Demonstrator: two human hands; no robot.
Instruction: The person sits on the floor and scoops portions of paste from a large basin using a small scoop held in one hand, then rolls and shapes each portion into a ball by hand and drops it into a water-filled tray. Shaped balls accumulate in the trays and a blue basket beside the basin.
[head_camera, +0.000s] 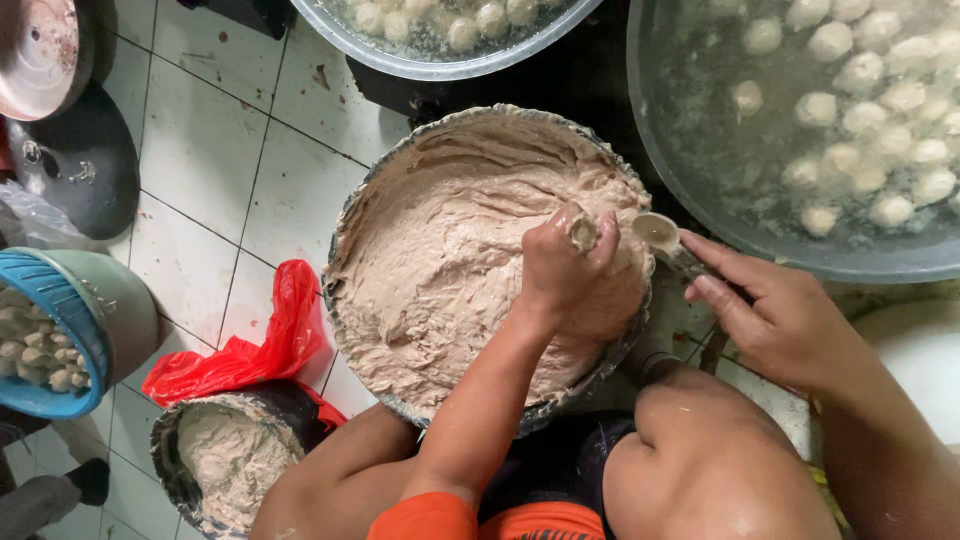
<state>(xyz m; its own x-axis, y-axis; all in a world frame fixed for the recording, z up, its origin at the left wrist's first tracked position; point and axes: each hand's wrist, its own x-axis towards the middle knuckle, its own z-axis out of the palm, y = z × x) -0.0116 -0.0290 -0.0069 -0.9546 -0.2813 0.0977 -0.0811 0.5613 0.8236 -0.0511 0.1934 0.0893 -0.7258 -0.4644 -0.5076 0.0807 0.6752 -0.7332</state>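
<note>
Blue basket (45, 330): far left, piled with pale balls, sitting on the white tile floor (210, 150).
Red bag (262, 345): crumpled plastic between the basket and the big bowl, touching a small tub (235, 455) of the same beige paste.
Paste bowl (440, 135): big metal one, dead centre, nearly full of smooth pinkish-beige paste (440, 250).
Left hand (570, 270): fist clenched tight over the bowl's right side, squeezing paste so a little ball (582, 234) pops out the top between thumb and forefinger.
Spoon (660, 235): just beside that ball, bowl end turned toward it, a smear of paste on it.
Right hand (780, 320): pinching the spoon's handle in its fingers, held over the bowl's right rim.
Water pan (800, 255): upper right, cloudy water with lots of finished balls floating; a second pan (440, 68) of them sits at top centre.
Risk, my guess: the ball looks soft and barely perched, so a clumsy scoop could smear it or drop it on the tiles in the gap between bowl and pan.
Other risk: a wet, slick handle held that lightly could twist in the fingers.
</note>
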